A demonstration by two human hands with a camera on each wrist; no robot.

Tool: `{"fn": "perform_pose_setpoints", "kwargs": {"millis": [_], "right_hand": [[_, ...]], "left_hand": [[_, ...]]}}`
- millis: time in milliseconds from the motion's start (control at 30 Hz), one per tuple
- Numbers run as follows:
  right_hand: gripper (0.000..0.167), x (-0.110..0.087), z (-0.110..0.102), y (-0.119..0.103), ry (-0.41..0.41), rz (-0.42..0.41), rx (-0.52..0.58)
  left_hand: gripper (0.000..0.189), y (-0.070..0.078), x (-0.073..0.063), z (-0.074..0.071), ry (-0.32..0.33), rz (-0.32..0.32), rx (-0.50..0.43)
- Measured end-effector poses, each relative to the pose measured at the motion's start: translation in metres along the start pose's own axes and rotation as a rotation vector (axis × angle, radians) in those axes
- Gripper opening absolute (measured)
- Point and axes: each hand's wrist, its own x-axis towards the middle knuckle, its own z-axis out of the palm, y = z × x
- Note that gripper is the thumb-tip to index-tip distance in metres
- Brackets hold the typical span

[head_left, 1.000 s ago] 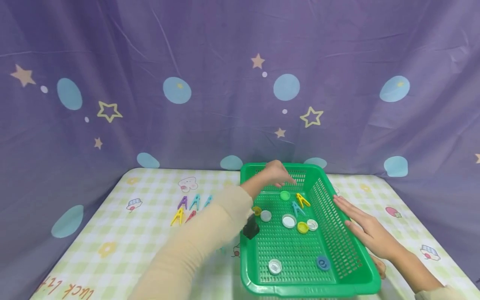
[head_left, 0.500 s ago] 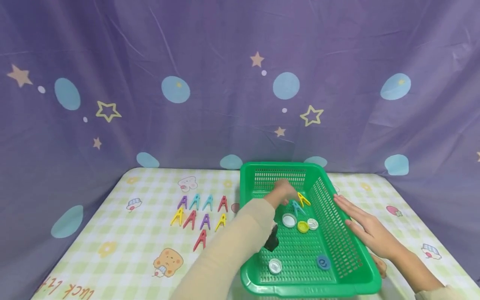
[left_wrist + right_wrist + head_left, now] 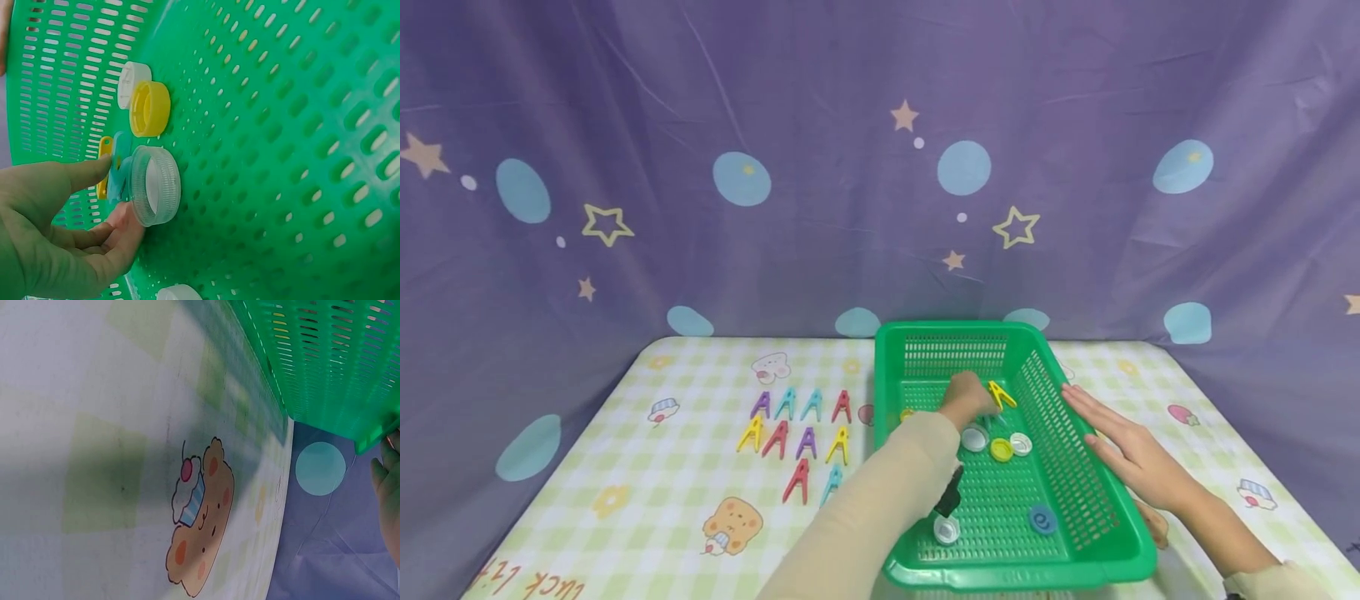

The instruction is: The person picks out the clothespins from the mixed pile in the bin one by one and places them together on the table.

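My left hand (image 3: 967, 398) reaches down inside the green basket (image 3: 1015, 575). In the left wrist view, its thumb and curled fingers pinch a light blue clothespin (image 3: 117, 178) on the basket floor. A clear bottle cap (image 3: 156, 187) lies right at those fingers, and a yellow clothespin (image 3: 1002, 395) is just beyond. My right hand (image 3: 1138, 457) rests with straight fingers along the basket's right rim. On the cloth left of the basket, several clothespins stand in rows, among them a purple clothespin (image 3: 761, 406), a red clothespin (image 3: 797, 482) and a yellow clothespin (image 3: 750, 434).
Other caps lie in the basket: a yellow cap (image 3: 1002, 450), a white cap (image 3: 1021, 444), a blue cap (image 3: 1042, 520) and a clear cap (image 3: 947, 530) near the front. The checked tablecloth (image 3: 655, 500) ends at a purple curtain (image 3: 820, 275) behind.
My left hand has come from over the basket's back left area down to the light blue clothespin. The right hand stays on the rim.
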Motion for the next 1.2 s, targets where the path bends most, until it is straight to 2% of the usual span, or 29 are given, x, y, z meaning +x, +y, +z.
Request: {"fn": "perform_pose_setpoints", "kwargs": {"millis": [100, 267, 467, 667, 767, 1033, 1200], "right_hand": [[0.057, 0.0, 0.0, 0.0, 0.01, -0.014, -0.005], [0.057, 0.001, 0.001, 0.0, 0.024, -0.05, -0.009], [0.057, 0.0, 0.002, 0.0, 0.014, -0.036, -0.008], [0.057, 0.0, 0.002, 0.0, 0.015, -0.037, -0.011], [0.057, 0.0, 0.001, 0.0, 0.02, -0.034, -0.01], [0.056, -0.002, 0.003, 0.0, 0.016, -0.014, -0.002], [0.056, -0.002, 0.004, 0.001, 0.022, -0.003, -0.002]], "left_hand": [[0.042, 0.0, 0.002, 0.002, 0.003, 0.0, 0.026], [0.038, -0.001, 0.007, 0.004, -0.022, -0.016, 0.013], [0.03, -0.001, 0.004, 0.003, -0.04, -0.021, -0.007], [0.022, 0.003, 0.0, 0.001, -0.026, 0.046, 0.089], [0.022, 0.005, 0.001, -0.001, -0.03, 0.067, 0.096], [0.035, 0.016, -0.009, -0.009, -0.114, 0.113, 0.103], [0.042, 0.025, -0.018, -0.022, -0.148, 0.168, 0.131]]}}
